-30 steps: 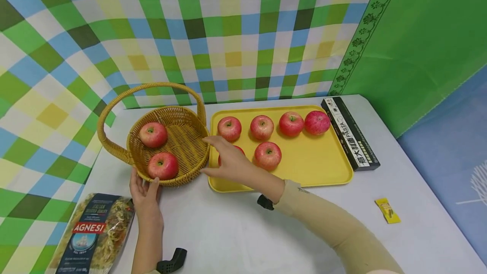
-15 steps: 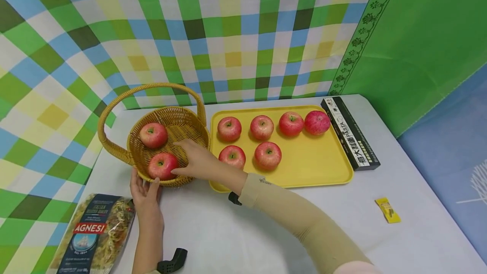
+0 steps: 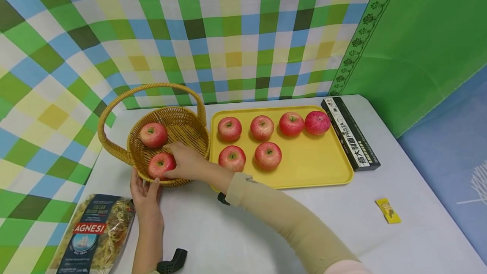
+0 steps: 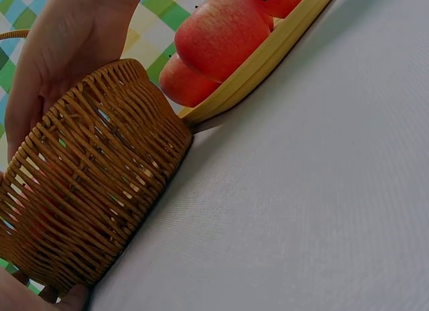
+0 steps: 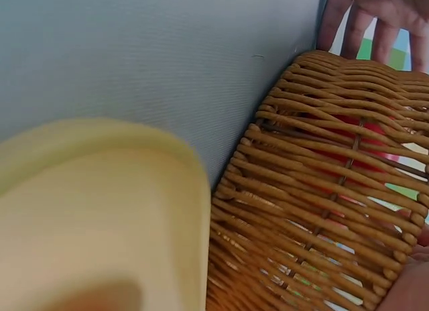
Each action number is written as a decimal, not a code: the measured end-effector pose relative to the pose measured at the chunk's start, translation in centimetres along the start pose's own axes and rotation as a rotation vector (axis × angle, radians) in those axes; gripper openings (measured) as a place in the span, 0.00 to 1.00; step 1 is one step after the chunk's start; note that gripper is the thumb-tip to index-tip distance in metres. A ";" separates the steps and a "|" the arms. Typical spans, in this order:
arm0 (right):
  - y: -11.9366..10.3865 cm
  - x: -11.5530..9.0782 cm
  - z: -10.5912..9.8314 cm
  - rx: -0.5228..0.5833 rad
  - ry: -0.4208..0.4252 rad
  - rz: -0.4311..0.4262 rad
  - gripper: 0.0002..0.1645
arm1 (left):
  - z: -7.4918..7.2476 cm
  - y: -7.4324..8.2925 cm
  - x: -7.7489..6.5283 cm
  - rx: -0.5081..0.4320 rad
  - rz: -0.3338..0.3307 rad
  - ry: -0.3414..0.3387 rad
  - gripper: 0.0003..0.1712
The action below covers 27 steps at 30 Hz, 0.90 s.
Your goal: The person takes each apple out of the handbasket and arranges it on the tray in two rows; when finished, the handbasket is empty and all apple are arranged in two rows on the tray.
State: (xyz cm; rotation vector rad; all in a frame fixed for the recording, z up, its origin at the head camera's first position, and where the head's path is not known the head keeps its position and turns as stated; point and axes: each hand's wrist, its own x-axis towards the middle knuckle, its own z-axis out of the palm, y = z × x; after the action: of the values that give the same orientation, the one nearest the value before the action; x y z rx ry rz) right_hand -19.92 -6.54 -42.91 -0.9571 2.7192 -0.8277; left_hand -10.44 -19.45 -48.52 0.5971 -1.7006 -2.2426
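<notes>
A wicker basket (image 3: 171, 115) with a tall arched handle holds two red apples. In the head view, my right hand (image 3: 186, 164) reaches over its right rim and grips the nearer apple (image 3: 160, 165), thumb on the near side; the fingertips on the far side are partly hidden. Behind that apple lies the other apple (image 3: 153, 135), untouched. My left hand (image 3: 146, 195) rests against the basket's front left wall, its thumb up at the rim. Its fingers (image 5: 385, 39) lie fairly straight and spread along the outside in the right wrist view.
Beside the basket is a yellow tray (image 3: 312, 160) with several apples (image 3: 268, 155) on it. A black pasta box (image 3: 351, 138) lies along the tray's right end. At front left is a bag of pasta (image 3: 89, 236); a small yellow packet (image 3: 388, 210) lies at right.
My right hand has moved left from over the tray's edge into the basket and closed round the nearer apple, which has shifted slightly left. The left hand has stayed at the basket.
</notes>
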 end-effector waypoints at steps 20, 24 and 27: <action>-0.9 1.6 1.4 -0.107 -0.050 0.037 0.41 | -0.1 -0.2 0.1 -0.039 0.022 -0.009 0.43; -0.8 1.6 1.5 -0.127 -0.029 0.053 0.43 | -0.1 -0.3 0.2 -0.036 0.020 -0.011 0.44; -0.7 1.5 1.4 -0.117 -0.001 0.054 0.43 | -0.1 -0.3 0.2 -0.030 0.016 -0.007 0.44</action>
State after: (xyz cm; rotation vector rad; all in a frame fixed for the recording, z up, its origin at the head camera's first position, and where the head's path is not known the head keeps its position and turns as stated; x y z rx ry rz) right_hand -20.25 -8.59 -43.65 -0.9006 2.8060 -0.6646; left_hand -10.57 -19.57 -48.90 0.5676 -1.6660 -2.2580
